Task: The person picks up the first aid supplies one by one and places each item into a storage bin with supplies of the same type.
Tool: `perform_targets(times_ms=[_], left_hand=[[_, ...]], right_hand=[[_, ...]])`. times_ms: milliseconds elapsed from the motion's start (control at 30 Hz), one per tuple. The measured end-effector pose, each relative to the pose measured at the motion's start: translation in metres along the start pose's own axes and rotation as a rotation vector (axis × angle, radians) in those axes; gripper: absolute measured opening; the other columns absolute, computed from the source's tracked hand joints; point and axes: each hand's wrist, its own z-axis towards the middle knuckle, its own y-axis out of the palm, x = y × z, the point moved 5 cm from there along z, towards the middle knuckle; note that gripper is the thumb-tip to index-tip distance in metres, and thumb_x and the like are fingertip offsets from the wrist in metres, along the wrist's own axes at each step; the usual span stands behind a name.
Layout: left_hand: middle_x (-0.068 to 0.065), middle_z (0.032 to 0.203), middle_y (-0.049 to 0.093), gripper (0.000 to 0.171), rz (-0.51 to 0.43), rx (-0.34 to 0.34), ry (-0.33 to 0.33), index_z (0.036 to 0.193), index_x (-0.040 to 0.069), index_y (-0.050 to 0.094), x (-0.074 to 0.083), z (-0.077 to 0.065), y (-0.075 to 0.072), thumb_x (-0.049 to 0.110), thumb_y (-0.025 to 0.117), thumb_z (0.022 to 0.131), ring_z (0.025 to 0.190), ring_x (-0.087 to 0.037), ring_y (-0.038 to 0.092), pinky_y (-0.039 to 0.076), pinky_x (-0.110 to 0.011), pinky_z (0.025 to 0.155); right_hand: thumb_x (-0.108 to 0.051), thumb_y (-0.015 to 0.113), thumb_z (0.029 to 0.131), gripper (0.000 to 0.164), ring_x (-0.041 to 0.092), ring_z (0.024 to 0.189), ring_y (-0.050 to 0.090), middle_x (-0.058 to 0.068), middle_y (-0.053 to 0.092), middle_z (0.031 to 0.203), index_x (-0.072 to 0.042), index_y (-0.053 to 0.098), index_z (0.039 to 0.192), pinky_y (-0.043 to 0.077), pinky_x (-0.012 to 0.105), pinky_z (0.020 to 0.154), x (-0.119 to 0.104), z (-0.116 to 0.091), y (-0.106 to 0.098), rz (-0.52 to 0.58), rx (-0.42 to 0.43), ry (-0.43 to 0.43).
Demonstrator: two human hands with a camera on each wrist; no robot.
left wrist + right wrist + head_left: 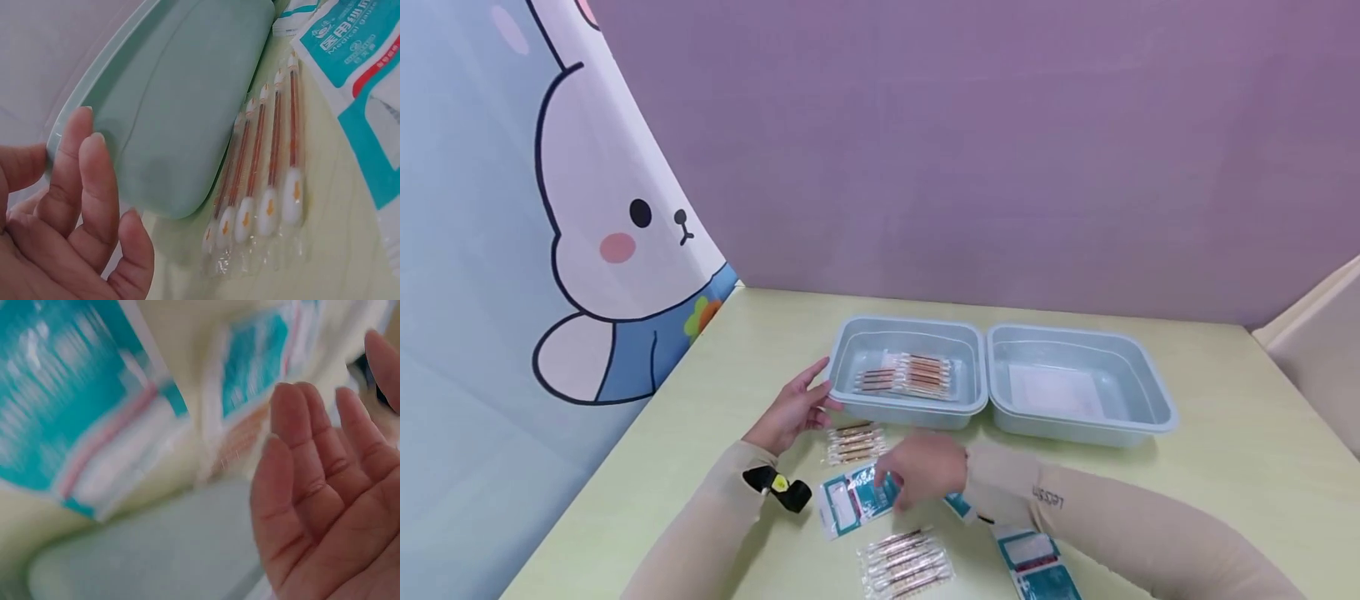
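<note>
My left hand (pixel 793 407) holds the left rim of a pale blue-green plastic basin (pixel 902 411), its thumb against the edge in the left wrist view. Packs of brown-stemmed cotton swabs (pixel 925 375) lie inside that basin. My right hand (pixel 928 467) hovers over a teal and white medical gauze packet (pixel 846 504), its fingers loosely bent with nothing between them in the right wrist view. One swab pack (pixel 856 444) lies in front of the basin, and another swab pack (pixel 904 567) sits nearer me.
Beside the first basin stands a matching basin (pixel 1082 427) with a whitish rectangle on its floor. A second gauze packet (pixel 1037 567) lies under my right forearm's near side; another gauze packet (pixel 957 505) is mostly hidden by the arm. A purple wall (pixel 962 167) rises behind the table.
</note>
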Motion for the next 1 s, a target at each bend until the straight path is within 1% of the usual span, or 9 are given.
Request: perform_targets(times_ms=[67, 167, 267, 400, 533, 633, 700, 833, 1000], left_hand=[[0.002, 0.075, 0.067, 0.053, 0.009, 0.010, -0.006, 0.153, 0.018, 0.024, -0.001, 0.001, -0.001, 0.018, 0.043, 0.103, 0.055, -0.011, 0.056, 0.046, -0.027, 0.061], [0.002, 0.074, 0.067, 0.053, 0.029, 0.031, -0.020, 0.153, 0.018, 0.025, -0.003, 0.002, -0.003, 0.018, 0.044, 0.103, 0.055, -0.011, 0.056, 0.045, -0.027, 0.059], [0.001, 0.074, 0.067, 0.053, 0.049, 0.037, -0.014, 0.152, 0.017, 0.026, -0.003, 0.001, -0.005, 0.018, 0.045, 0.103, 0.054, -0.011, 0.056, 0.044, -0.027, 0.059], [0.001, 0.074, 0.066, 0.054, 0.058, 0.039, -0.008, 0.152, 0.016, 0.027, 0.001, 0.000, -0.004, 0.020, 0.047, 0.102, 0.055, -0.012, 0.057, 0.043, -0.028, 0.060], [0.001, 0.076, 0.066, 0.053, 0.067, 0.055, -0.026, 0.151, 0.017, 0.030, 0.002, 0.000, -0.003, 0.019, 0.047, 0.102, 0.056, -0.013, 0.057, 0.043, -0.028, 0.061], [-0.001, 0.075, 0.066, 0.052, 0.087, 0.076, -0.035, 0.150, 0.016, 0.033, 0.003, 0.001, -0.003, 0.018, 0.049, 0.101, 0.055, -0.013, 0.056, 0.043, -0.028, 0.060], [-0.001, 0.075, 0.066, 0.053, 0.097, 0.087, -0.035, 0.149, 0.015, 0.034, 0.005, 0.001, -0.003, 0.018, 0.051, 0.099, 0.054, -0.012, 0.055, 0.043, -0.027, 0.059], [-0.001, 0.074, 0.066, 0.053, 0.110, 0.113, -0.033, 0.148, 0.014, 0.038, 0.008, 0.002, -0.004, 0.019, 0.054, 0.097, 0.052, -0.011, 0.054, 0.044, -0.026, 0.059], [0.000, 0.076, 0.066, 0.052, 0.137, 0.138, -0.034, 0.146, 0.012, 0.041, 0.008, 0.002, -0.008, 0.021, 0.055, 0.097, 0.051, -0.011, 0.054, 0.044, -0.025, 0.057]], right_hand=[[-0.020, 0.082, 0.075, 0.029, 0.002, 0.064, 0.049, -0.012, 0.057, 0.074, -0.018, 0.071, 0.102, 0.042, 0.022, 0.058, 0.001, -0.006, 0.013, -0.034, -0.039, 0.019], [-0.022, 0.083, 0.073, 0.032, 0.002, 0.071, 0.053, -0.011, 0.062, 0.084, -0.020, 0.070, 0.101, 0.044, 0.024, 0.059, 0.004, -0.013, 0.030, -0.055, -0.067, 0.048], [-0.023, 0.085, 0.069, 0.036, 0.004, 0.077, 0.056, -0.009, 0.064, 0.092, -0.021, 0.070, 0.101, 0.046, 0.025, 0.060, 0.006, -0.016, 0.039, -0.075, -0.042, 0.062], [-0.024, 0.087, 0.067, 0.039, 0.005, 0.078, 0.056, -0.009, 0.063, 0.090, -0.021, 0.068, 0.100, 0.046, 0.025, 0.061, 0.010, -0.019, 0.042, -0.066, -0.017, 0.086], [-0.026, 0.088, 0.065, 0.041, 0.003, 0.072, 0.052, -0.011, 0.060, 0.085, -0.021, 0.066, 0.099, 0.044, 0.025, 0.059, 0.009, -0.021, 0.044, -0.045, -0.025, 0.110], [-0.027, 0.089, 0.063, 0.041, 0.002, 0.068, 0.048, -0.013, 0.056, 0.080, -0.021, 0.065, 0.096, 0.042, 0.024, 0.058, 0.008, -0.023, 0.044, -0.063, -0.023, 0.110], [-0.027, 0.089, 0.064, 0.039, 0.002, 0.066, 0.047, -0.013, 0.053, 0.077, -0.021, 0.063, 0.092, 0.041, 0.024, 0.056, 0.008, -0.024, 0.044, -0.074, -0.019, 0.098], [-0.023, 0.086, 0.067, 0.030, 0.002, 0.063, 0.045, -0.014, 0.051, 0.071, -0.021, 0.060, 0.083, 0.039, 0.022, 0.055, 0.008, -0.025, 0.045, -0.073, -0.039, 0.075], [-0.020, 0.082, 0.072, 0.022, 0.001, 0.061, 0.046, -0.015, 0.051, 0.067, -0.021, 0.060, 0.074, 0.039, 0.020, 0.055, 0.007, -0.025, 0.047, -0.101, -0.058, 0.053]])
